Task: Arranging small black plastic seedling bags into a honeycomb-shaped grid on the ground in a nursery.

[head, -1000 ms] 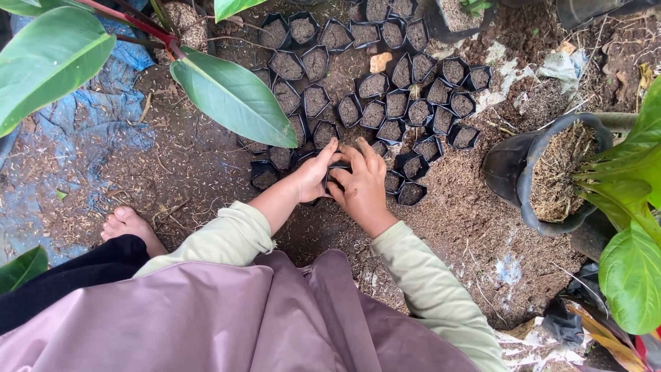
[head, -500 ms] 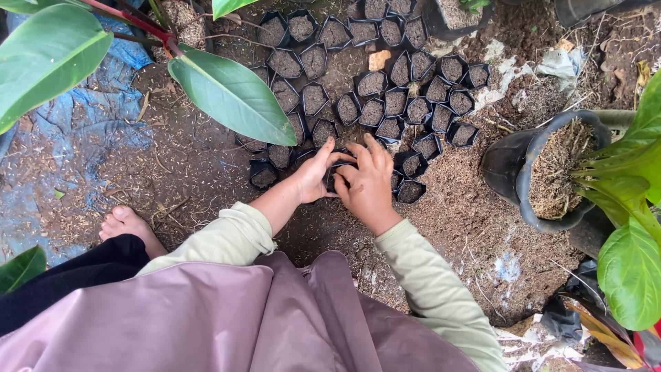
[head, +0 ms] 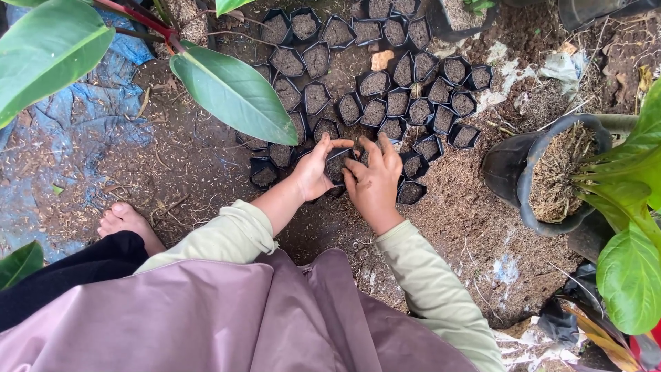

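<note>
Both my hands hold a small black plastic seedling bag (head: 339, 165) filled with soil, at the near edge of a cluster of several like bags (head: 385, 103) on the ground. My left hand (head: 315, 171) grips its left side, thumb and forefinger curved over the rim. My right hand (head: 375, 182) presses its right side, fingers spread. Most of the bag is hidden between my hands. Pale green sleeves cover both arms.
A large black pot (head: 551, 172) of dry fibre lies tilted at the right, next to broad-leaved plants (head: 630, 207). A big green leaf (head: 234, 93) overhangs the bags at the left. Blue tarp (head: 62, 138) covers the ground at left; my bare foot (head: 124, 220) rests there.
My hands have shifted slightly forward with the bag; the left thumb and forefinger now curl over its rim and the right fingers have spread wider.
</note>
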